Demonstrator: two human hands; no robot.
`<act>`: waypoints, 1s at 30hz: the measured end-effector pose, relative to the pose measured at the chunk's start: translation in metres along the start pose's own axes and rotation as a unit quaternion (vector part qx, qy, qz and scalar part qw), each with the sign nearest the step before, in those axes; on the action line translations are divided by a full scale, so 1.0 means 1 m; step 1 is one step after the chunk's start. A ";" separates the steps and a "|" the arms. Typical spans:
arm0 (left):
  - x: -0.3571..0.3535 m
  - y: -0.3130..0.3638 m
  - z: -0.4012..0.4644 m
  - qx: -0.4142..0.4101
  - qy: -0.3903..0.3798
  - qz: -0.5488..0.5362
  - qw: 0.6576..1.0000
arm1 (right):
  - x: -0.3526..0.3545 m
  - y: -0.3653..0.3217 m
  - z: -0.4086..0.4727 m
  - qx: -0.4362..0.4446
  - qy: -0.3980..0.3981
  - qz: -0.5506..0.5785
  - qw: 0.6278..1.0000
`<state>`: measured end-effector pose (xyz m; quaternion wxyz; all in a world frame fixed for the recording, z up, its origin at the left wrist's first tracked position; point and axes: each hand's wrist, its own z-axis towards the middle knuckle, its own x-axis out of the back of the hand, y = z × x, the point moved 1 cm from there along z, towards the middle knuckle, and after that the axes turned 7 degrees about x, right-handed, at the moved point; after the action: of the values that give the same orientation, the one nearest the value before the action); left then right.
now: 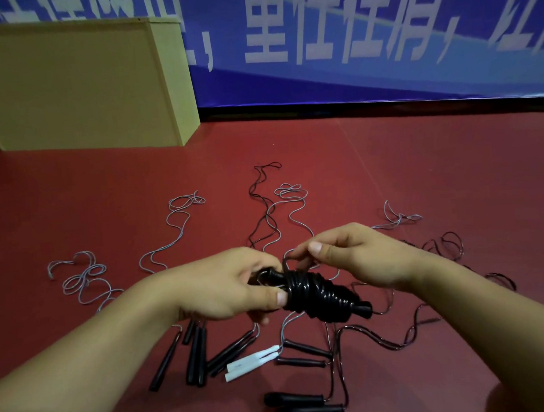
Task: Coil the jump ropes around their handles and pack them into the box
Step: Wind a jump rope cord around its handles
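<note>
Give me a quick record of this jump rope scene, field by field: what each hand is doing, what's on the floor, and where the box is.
left hand: grips one end of the coiled black rope bundle
right hand: pinches a loose rope loop above the bundle
floor: red, strewn with uncoiled ropes
white handles: one pair, among several black handles
box: tan, far left by the blue banner
</note>
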<state>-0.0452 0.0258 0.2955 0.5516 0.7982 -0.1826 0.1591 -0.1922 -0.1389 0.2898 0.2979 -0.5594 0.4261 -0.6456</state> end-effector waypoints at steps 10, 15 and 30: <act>0.009 0.010 -0.012 -0.098 -0.027 -0.307 0.946 | 0.002 -0.015 -0.005 -0.019 0.025 0.327 0.944; 0.005 0.015 -0.005 -0.121 0.026 -0.481 0.868 | -0.003 -0.012 0.001 0.015 -0.004 0.466 0.884; -0.015 0.016 0.019 -0.001 0.249 -0.320 0.914 | -0.031 -0.014 0.013 -0.024 0.116 0.273 0.955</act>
<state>-0.0647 0.0044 0.2953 0.6017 0.7478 0.2252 0.1674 -0.1719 -0.1084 0.2880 0.3976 -0.3499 0.6093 -0.5901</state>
